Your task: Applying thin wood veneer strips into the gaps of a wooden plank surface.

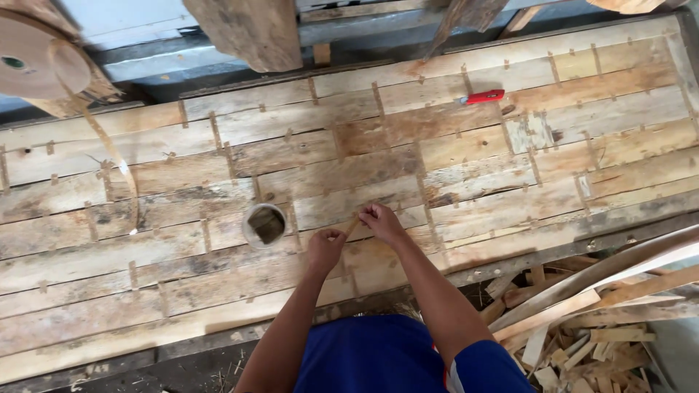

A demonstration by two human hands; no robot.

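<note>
Head camera looks down on a wide tabletop (510, 145) covered with thin wood veneer sheets (349, 171), pieced edge to edge and held along the seams by many short strips of brown tape.

Both hands work near the front edge, close to each other. The right hand (380, 220) is closed, its fingers pinched on a short tape strip (353, 225), which runs down and to the left toward the left hand (325, 249). The left hand is curled into a loose fist, knuckles up, and it rests on the veneer just beside the lower end of the strip; whether it also grips that end I cannot tell, because the fingers hide it.

Just left of the hands stands a small round container (264, 225) with something dark inside it, maybe a brush or glue. At the far left a big tape roll (33, 62) hangs over the edge, and a long loose tail comes down from it over the sheets. A red utility knife (483, 96) lies well apart, at the far side. Wood offcuts (582, 320) are piled under the right side.

My judgement is that the step in hand is laying one more tape piece across a seam. The strip must sit across the joint, flat and without folds, and then be pressed down firmly.
</note>
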